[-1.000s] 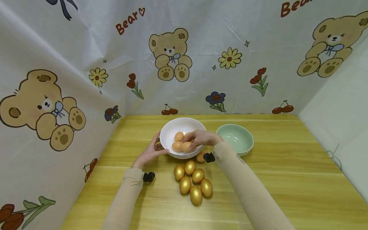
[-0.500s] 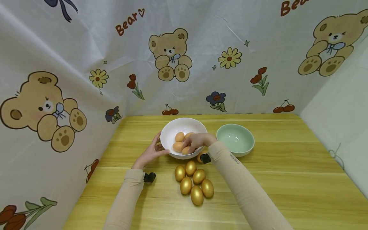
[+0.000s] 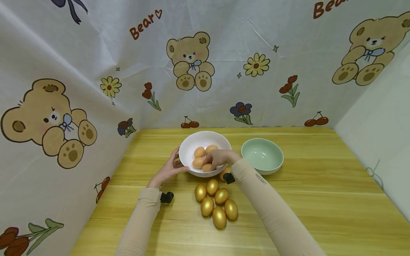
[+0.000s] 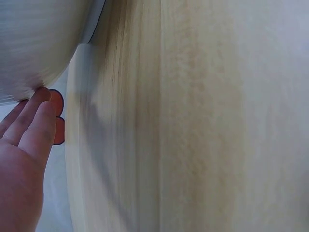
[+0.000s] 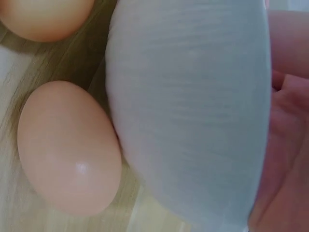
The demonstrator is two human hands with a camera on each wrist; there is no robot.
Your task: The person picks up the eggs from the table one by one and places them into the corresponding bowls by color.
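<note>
A white bowl with several brown eggs in it stands at the back of the table. My left hand holds the bowl at its left side, thumb along the front rim; the left wrist view shows its fingertips against the bowl's outer wall. Inside the bowl, my right hand has its fingers curled down around a brown egg near the front rim. In the right wrist view the bowl's wall hides those fingertips. Two more brown eggs, the nearer one close against the bowl, lie outside it.
Several shiny gold eggs lie grouped on the wooden table in front of the white bowl. A green bowl stands to its right. A printed bear cloth hangs behind and at the left; a white wall borders the right.
Over the first half second my right hand moved down and slightly left, lowering its egg toward the bowl's front. Since then it has barely moved. The left hand stays on the bowl.
</note>
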